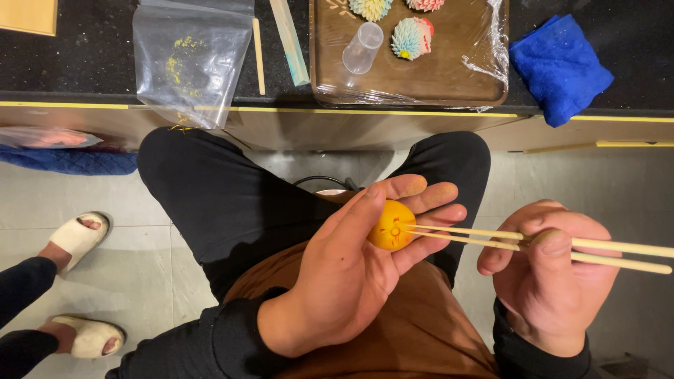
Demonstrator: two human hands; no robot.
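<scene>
Left hand [351, 274] cups a yellow ball [391, 224] against its curled fingers, above the lap. Right hand [551, 281] — fingers closed on two chopsticks [491, 241] — lies to the ball's right; the sticks run level, tips touching the ball.

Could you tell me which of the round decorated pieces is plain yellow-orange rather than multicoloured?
The yellow-orange ball in the left hand, touched by the chopsticks. The pieces on the wooden tray are spiky and pastel multicoloured.
</scene>
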